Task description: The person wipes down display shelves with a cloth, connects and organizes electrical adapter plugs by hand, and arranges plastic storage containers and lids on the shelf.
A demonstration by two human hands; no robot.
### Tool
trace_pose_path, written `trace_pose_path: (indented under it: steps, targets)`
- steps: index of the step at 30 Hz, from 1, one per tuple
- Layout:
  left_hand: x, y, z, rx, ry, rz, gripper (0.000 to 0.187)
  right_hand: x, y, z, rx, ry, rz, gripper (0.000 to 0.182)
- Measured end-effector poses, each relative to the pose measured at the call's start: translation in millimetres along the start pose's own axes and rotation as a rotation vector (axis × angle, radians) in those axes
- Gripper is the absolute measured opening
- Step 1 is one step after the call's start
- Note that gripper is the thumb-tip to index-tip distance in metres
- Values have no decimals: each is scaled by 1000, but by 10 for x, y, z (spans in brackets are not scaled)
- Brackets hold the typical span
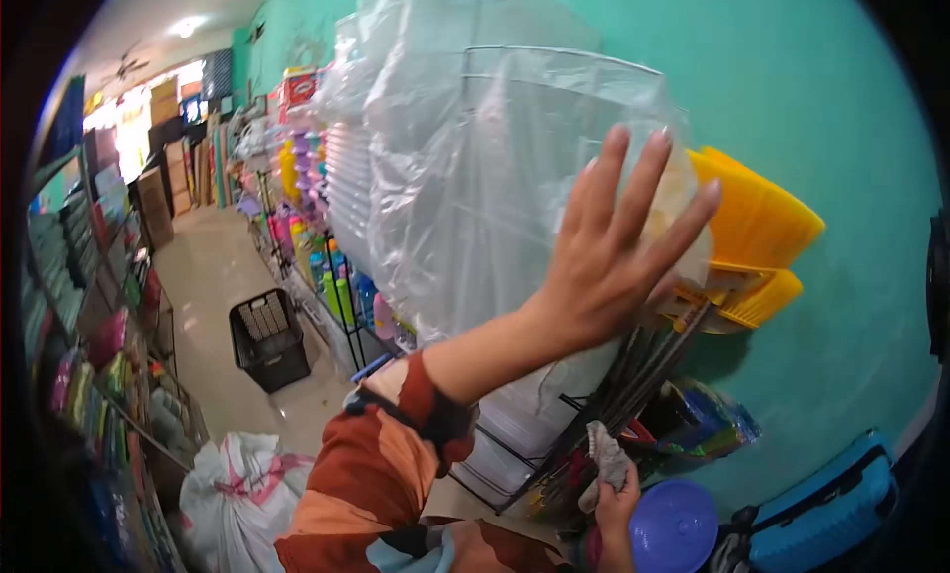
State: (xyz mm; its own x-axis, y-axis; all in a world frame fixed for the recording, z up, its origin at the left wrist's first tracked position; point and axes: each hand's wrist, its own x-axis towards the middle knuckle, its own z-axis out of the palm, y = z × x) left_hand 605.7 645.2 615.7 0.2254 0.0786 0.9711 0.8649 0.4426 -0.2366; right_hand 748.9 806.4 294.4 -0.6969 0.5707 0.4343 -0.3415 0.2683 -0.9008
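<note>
My left hand (609, 246) is raised in front of a rack draped with a clear plastic sheet (435, 167). Its fingers are spread and overlap the sheet, with nothing held in them. Beside the fingertips, bright yellow plastic dustpans (757, 212) hang against the wall. Lower down, my right hand (617, 509) grips a crumpled grey rag (606, 464). A purple plastic lid or basin (675, 528) lies just right of that hand.
A black basket (269, 340) stands on the tiled aisle floor. Nearer sits a tied white sack (242, 484). Packed shelves (109, 375) line the left side, and colourful bottles (338, 294) fill the rack ahead. At lower right is a blue case (826, 514) by the green wall.
</note>
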Motion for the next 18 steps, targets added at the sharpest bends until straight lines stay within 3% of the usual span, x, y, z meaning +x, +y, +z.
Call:
trace_pose_path:
  steps: [4, 6, 8, 10, 12, 13, 14, 15, 17, 18]
  targets:
    - [-335, -505, 432, 70, -156, -27, 53, -50, 58, 118, -195, -68, -129, 36]
    - [-540, -520, 424, -58, -328, 59, 46, 7, 47, 124, -227, -26, -154, 31]
    - [-639, -509, 424, -74, -265, 65, 47, 110, -119, 71, -211, -1, -11, 25]
    - [-710, -478, 399, -92, -205, 61, 48, 327, -439, 83, -194, 88, -18, 21]
    - [-725, -456, 353, -119, -161, 35, 51, 636, -764, 80, -225, 22, -213, 14]
    - [-729, -443, 315, -120, -157, 34, 51, 801, -948, 104, -222, -28, -325, 17]
    - [-732, -427, 273, -185, -180, -22, 53, 992, -1175, 149, -278, -65, -626, 29]
    - [-726, -427, 246, -249, -203, -76, 55, 1111, -1379, 175, -337, -105, -695, 44]
    - [-715, -430, 229, -260, -207, -65, 57, 1198, -1959, 371, -196, -236, -524, 62]
    - [-711, -428, 225, -272, -217, -57, 58, 1274, -2198, 456, -351, -317, -608, 67]
